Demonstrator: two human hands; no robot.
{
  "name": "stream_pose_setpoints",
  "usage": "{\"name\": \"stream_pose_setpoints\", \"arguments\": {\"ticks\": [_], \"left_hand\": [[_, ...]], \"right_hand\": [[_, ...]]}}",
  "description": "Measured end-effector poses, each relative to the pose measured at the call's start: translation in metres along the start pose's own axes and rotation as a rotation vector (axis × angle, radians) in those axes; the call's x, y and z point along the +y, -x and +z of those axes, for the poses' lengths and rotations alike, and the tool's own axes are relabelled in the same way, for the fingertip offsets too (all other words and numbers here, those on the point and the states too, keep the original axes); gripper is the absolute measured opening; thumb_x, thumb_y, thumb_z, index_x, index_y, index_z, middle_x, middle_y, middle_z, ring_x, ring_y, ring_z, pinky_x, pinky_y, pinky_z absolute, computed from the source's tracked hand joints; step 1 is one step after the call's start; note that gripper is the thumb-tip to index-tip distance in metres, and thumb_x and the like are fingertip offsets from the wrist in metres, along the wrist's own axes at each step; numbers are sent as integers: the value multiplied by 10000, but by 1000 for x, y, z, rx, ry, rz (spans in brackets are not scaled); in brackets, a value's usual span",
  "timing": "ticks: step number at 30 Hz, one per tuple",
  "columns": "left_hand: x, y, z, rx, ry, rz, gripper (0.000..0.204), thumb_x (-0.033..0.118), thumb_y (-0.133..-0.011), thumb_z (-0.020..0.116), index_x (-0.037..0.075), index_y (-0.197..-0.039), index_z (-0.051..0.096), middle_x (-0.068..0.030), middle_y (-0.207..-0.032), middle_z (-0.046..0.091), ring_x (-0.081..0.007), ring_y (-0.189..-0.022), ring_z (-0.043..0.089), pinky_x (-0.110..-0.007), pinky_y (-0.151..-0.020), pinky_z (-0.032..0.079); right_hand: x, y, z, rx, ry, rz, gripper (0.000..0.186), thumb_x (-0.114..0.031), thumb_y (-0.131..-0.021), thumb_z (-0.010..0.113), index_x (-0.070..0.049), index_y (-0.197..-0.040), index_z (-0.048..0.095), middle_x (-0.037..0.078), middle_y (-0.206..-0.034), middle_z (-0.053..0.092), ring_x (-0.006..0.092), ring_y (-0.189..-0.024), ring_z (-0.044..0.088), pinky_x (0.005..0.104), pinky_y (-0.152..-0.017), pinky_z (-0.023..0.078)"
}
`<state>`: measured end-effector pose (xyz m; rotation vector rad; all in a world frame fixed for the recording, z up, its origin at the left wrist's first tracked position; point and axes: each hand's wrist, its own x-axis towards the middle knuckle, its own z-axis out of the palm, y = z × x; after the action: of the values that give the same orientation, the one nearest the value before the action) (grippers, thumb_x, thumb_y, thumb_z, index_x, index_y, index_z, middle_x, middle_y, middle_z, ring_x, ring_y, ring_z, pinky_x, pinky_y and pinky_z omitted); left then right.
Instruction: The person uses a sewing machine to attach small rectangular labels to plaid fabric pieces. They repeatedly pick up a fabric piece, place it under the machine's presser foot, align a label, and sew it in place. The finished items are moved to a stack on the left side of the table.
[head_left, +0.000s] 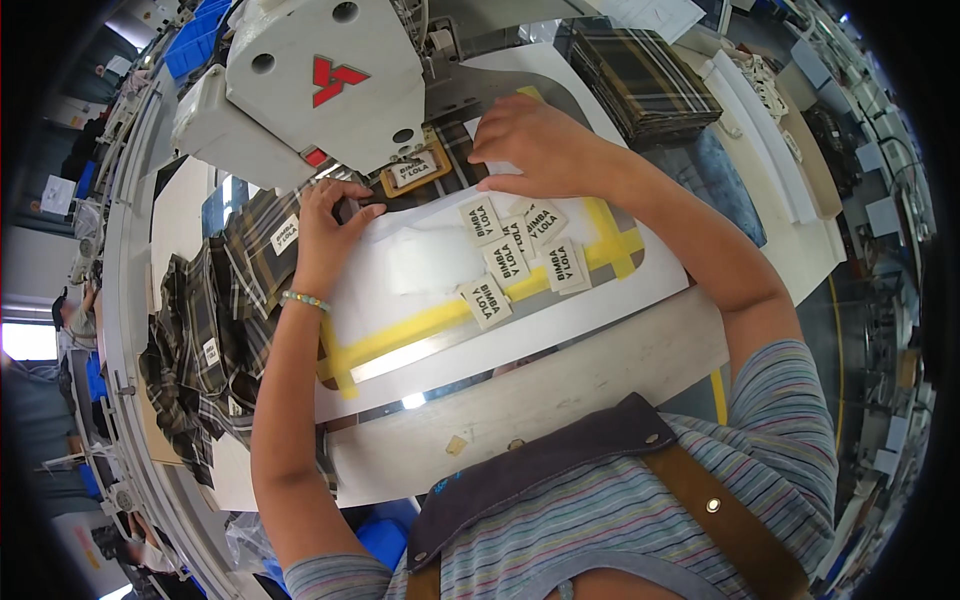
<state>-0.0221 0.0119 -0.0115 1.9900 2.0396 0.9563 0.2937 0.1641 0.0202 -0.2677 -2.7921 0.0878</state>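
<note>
Pressing both hands down at the sewing machine point(320, 90) right now. Left hand point(325, 225) has its fingers curled together, tips pushing on the plaid fabric point(255, 250) right at the edge of the amber label frame point(415, 172) under the machine head. Right hand point(535, 145) lies flat, fingers together and spread over the far side of the same spot, holding nothing, just pinning the cloth.

The label in that frame sits between my two hands, a bit closer to my left fingertips, just beyond them toward the needle. Its long axis runs roughly left-to-right across me, slightly tilted. It's a small cream rectangle with dark print, framed in amber, lying on the dark plaid.

Loose labels point(520, 250) of the same kind are scattered on the white template board point(600, 300) with yellow tape point(430, 325) strips, just below my right wrist. More plaid fabric hangs off the table's left side, and a folded plaid stack point(645, 75) sits beyond my right hand. Can't see the needle itself, the head hides it.
</note>
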Motion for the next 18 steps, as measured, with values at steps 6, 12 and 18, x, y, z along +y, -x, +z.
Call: {"name": "stream_pose_setpoints", "arguments": {"ticks": [6,12,18], "left_hand": [[38,0,18,38,36,-40,139,105,-852,877,8,-920,804,-82,-896,587,-238,-926,569,-339,-890,470],[39,15,12,45,176,48,97,13,-835,864,2,-902,796,-95,-920,655,-236,-908,627,-338,-893,500],[41,41,-53,153,-155,335,204,11,-747,905,21,-870,742,-86,-959,699,-294,-943,658,-406,-825,538]], "right_hand": [[-5,3,19,74,163,-63,127,-190,-933,741,-76,-977,778,60,-1050,737,266,-1115,682,450,-1144,473],[-18,-1,12,201,120,-185,90,-147,-928,708,-81,-914,767,28,-990,729,238,-1032,695,421,-1063,507],[-43,4,-9,138,-25,-184,101,-154,-944,739,-61,-980,757,63,-1030,735,279,-1080,680,457,-1116,498]]}}
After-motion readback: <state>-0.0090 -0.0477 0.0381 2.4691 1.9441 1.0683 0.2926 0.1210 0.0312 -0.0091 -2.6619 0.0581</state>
